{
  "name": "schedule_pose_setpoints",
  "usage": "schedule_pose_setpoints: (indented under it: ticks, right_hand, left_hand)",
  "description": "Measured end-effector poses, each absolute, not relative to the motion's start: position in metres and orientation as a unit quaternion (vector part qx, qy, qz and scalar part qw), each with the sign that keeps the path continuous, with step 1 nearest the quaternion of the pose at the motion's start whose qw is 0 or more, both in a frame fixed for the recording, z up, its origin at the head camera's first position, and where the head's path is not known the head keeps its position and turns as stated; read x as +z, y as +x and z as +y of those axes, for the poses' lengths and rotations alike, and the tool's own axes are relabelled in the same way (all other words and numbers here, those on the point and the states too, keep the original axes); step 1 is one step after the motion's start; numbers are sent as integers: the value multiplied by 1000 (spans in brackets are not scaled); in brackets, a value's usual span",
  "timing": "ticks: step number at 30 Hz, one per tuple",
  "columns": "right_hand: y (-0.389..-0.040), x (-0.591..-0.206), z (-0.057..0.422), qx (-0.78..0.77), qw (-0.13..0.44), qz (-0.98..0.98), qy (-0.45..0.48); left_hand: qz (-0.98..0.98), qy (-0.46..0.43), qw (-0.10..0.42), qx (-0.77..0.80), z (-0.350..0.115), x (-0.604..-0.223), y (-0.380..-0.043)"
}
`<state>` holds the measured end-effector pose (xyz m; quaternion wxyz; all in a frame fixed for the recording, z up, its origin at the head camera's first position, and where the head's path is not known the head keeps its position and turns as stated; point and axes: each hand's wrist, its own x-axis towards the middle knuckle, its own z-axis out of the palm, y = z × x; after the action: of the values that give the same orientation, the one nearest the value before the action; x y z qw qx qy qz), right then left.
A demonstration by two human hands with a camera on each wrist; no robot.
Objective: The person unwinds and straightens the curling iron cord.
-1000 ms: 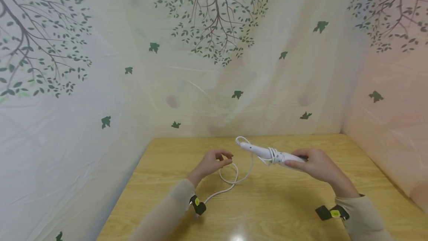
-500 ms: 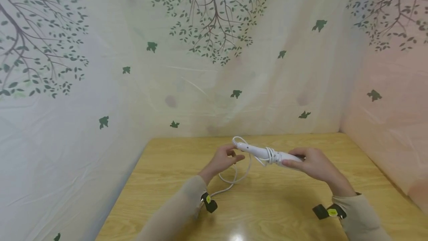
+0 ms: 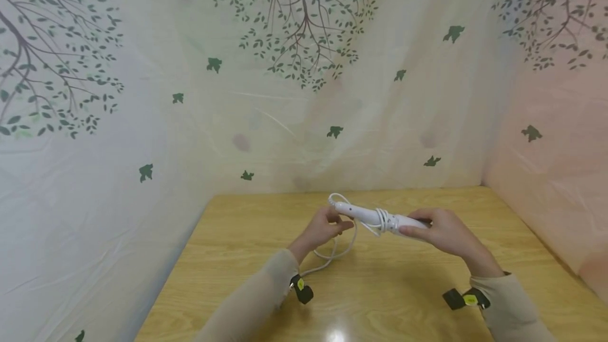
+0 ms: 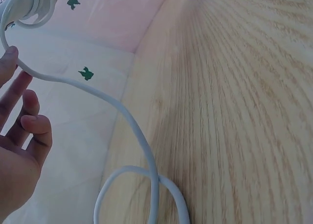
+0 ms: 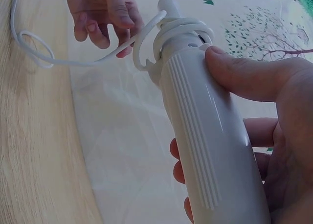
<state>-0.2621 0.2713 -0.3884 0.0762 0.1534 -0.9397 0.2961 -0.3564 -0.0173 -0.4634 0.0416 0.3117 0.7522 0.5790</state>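
My right hand [image 3: 444, 231] grips a white hair straightener [image 3: 363, 213] around its thicker ridged part, holding it above the table. In the right wrist view the thumb lies along the side of the straightener [image 5: 210, 131] and several fingers wrap behind. Turns of the white cord [image 5: 183, 31] are wound around its middle. My left hand [image 3: 320, 226] is at the cord end of the straightener, with loosely bent fingers spread apart. In the left wrist view the cord [image 4: 132, 121] runs right by the fingertips of the left hand [image 4: 19, 160]. The index finger is partly hidden behind the straightener in the head view.
The loose cord [image 3: 328, 263] loops down onto the wooden table [image 3: 380, 300]. A pale curtain [image 3: 285, 146] printed with trees and leaves stands behind the table and along its sides. Small black devices sit at both wrists.
My left hand has moved right and slightly up, from beside the loose cord to the cord end of the hair straightener. The right hand and the straightener have shifted slightly left.
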Motion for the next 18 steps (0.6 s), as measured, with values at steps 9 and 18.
schedule_pose_setpoints:
  ticks: [9, 18]
  right_hand:
    - [-264, -388, 271, 292, 77, -942, 146]
    - [-262, -386, 272, 289, 78, -943, 143]
  left_hand:
    - [746, 341, 22, 571, -19, -443, -339]
    - [758, 340, 36, 556, -23, -441, -337]
